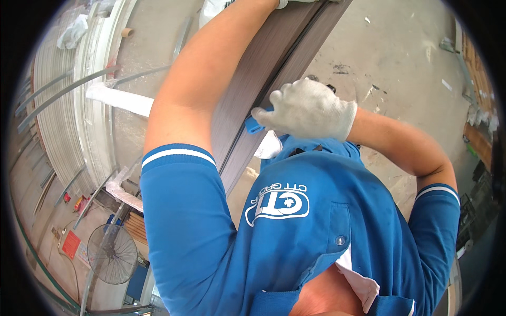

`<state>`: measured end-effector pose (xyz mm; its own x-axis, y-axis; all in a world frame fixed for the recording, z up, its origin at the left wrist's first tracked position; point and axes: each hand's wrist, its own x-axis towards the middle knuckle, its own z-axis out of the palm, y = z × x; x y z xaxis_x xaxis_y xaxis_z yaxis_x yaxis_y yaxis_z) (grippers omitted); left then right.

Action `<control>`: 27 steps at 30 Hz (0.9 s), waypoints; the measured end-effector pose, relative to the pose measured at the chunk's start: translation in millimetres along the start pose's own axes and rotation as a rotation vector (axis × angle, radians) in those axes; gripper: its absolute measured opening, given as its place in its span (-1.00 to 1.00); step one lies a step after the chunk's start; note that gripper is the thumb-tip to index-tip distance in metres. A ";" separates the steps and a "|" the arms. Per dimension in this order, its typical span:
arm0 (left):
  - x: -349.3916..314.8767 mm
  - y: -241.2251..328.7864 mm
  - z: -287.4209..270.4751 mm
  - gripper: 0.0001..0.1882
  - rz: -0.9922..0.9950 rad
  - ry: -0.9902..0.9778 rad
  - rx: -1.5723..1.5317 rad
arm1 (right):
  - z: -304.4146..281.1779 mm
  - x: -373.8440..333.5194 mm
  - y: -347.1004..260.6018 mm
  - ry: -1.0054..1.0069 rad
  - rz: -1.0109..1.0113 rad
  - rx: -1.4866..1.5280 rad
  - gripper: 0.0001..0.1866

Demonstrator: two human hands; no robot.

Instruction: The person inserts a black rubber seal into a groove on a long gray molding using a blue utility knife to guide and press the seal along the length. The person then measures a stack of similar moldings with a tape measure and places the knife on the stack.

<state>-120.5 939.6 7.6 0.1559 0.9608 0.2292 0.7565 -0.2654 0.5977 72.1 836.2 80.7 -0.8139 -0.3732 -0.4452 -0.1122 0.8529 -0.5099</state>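
My right hand point(305, 109), in a pale knitted glove, is closed round a blue hand tool point(254, 124) just over the edge of a long grey-brown wood-grain panel point(263, 66). A blue end of the tool shows by the thumb, and a dark part point(330, 88) peeks out beyond the knuckles. Its kind is hidden by the glove. My left arm stretches forward across the panel. Only a sliver of my left hand point(283, 3), gloved too, shows at the top edge by the panel's far end, with its fingers cut off. A dark groove runs along the panel's length.
Stacks of long pale profiles point(55, 121) lie at the left, with metal rack bars and white-wrapped supports point(124, 101) between them and the panel. A round fan point(112, 254) stands at lower left. Timber pieces point(477, 68) lie at the far right; scraps dot the concrete floor point(400, 58).
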 end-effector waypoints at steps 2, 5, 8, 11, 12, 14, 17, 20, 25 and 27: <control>-0.6 -2.4 1.8 -0.77 0.012 0.029 -0.018 | -3.2 -5.5 10.9 0.062 -0.013 -0.067 -0.62; -0.8 -3.9 3.2 -0.77 -0.036 0.000 -0.124 | -5.6 -9.9 33.2 0.110 0.046 -0.165 -0.65; -2.1 -2.1 5.5 -0.79 0.004 0.096 -0.079 | -11.5 -23.2 67.1 0.222 0.090 -0.233 -0.66; -3.3 -0.1 6.7 -0.79 -0.058 0.087 -0.103 | -17.4 -41.3 103.2 0.381 0.156 -0.239 -0.64; -3.3 1.0 6.9 -0.78 -0.070 0.080 -0.089 | -19.7 -46.2 116.3 0.445 0.159 -0.238 -0.64; -3.4 2.3 7.7 -0.78 -0.093 0.060 -0.091 | -25.7 -67.9 139.7 0.580 0.156 -0.227 -0.63; -5.5 2.4 4.9 -0.69 -0.064 0.009 -0.048 | -28.9 -99.4 172.9 0.723 0.352 0.233 -0.62; 0.8 10.6 5.5 -0.70 -0.114 -0.055 -0.021 | -33.9 -112.2 215.7 0.883 0.479 0.836 -0.56; -1.9 25.2 -11.4 -0.82 -0.303 -0.128 -0.122 | -38.0 -98.2 264.8 0.701 0.092 1.806 -0.59; -2.7 31.5 -14.5 -0.80 -0.350 -0.133 -0.103 | -47.3 -92.2 284.1 0.768 0.036 1.776 -0.66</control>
<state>-106.4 927.5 36.9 -0.0143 0.9949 -0.1000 0.7120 0.0804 0.6976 88.4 1130.2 11.7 -0.8953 0.2698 -0.3545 0.1221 -0.6166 -0.7777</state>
